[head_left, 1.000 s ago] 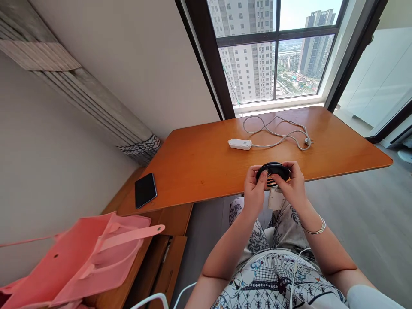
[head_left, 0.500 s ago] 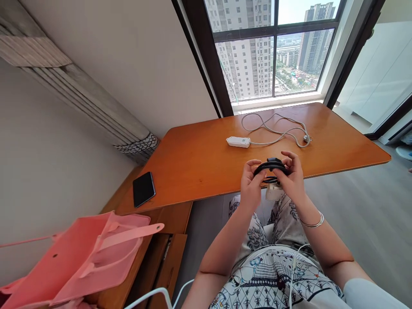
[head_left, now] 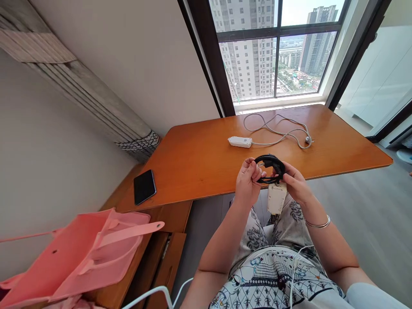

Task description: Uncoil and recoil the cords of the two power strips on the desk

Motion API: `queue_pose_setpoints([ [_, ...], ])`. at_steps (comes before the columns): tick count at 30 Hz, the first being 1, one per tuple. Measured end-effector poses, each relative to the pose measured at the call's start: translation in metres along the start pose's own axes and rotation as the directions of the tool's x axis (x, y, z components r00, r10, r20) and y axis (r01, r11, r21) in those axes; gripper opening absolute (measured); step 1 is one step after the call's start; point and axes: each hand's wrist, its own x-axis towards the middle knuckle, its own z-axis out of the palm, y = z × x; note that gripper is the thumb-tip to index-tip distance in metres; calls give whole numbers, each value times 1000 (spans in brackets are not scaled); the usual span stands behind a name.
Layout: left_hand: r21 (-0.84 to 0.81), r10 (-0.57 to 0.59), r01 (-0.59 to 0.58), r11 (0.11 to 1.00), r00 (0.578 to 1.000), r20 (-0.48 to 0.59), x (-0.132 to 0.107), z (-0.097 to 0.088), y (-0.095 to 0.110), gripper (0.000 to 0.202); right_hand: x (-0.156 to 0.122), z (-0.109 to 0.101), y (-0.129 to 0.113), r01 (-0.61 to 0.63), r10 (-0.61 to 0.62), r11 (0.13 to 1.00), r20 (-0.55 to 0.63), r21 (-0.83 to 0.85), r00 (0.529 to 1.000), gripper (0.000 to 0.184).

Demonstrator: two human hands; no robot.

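A coiled black power cord (head_left: 272, 160) is held up between my two hands, just over the table's front edge. My left hand (head_left: 248, 179) pinches the left side of the coil, and my right hand (head_left: 295, 182) grips its right side. A plug with metal prongs shows inside the loop. Below the coil hangs an off-white block (head_left: 277, 198), apparently a power strip on the cord, above my lap. Beyond my hands, a white power strip (head_left: 240, 142) lies on the table with its pale cable (head_left: 285, 134) spread in loose loops.
The orange-brown wooden table (head_left: 196, 161) runs up to the window. On its left end lies a dark tablet or phone (head_left: 144, 187). An open pink bag (head_left: 96, 253) rests on wooden furniture at lower left. A white cable (head_left: 292, 274) hangs down over my clothes.
The coil has turned from nearly edge-on to face me, showing its loop and the plug. The off-white block now hangs lower and in fuller view. My hands have moved slightly apart.
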Motion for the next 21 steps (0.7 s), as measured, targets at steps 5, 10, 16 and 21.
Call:
queue_pose_setpoints([
  [5, -66, -32, 26, 997, 995, -89, 3, 5, 8, 26, -9, -6, 5, 73, -52, 983, 126, -168, 991, 73],
  [10, -228, -105, 73, 971, 986, -132, 3, 9, 9, 42, -14, -6, 10, -7, 12, 958, 16, -286, 1000, 70],
  [16, -209, -72, 41, 977, 987, -146, 0, 8, 1, 41, -12, -3, 8, 13, -22, 983, -46, -183, 999, 60],
  [21, 66, 30, -24, 998, 996, -85, 3, -8, -4, 18, -12, -5, 1, 3, -12, 989, -66, -150, 998, 63],
])
